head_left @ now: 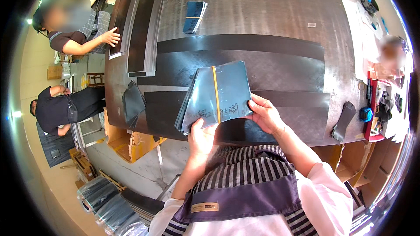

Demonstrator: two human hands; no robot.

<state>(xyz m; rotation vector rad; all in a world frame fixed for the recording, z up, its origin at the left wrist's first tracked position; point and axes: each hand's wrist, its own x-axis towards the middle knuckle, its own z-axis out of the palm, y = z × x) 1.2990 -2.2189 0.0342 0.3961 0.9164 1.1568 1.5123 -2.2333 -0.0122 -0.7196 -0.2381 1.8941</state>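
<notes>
Between my two hands is a stack of thin, glossy blue-grey sheets, with a yellow band around its middle and dark handwriting near its lower edge. My left hand grips the near left edge, thumb on top. At the near right corner, my right hand holds the stack with thumb above and fingers beneath. The sheets fan out slightly along the left side. Under the stack lie long dark strips on the table.
A smaller banded bundle lies farther back on the dark table. Loose dark pieces sit at the left edge, more pieces at the right beside a blue tape measure. A co-worker's hand touches long strips at far left.
</notes>
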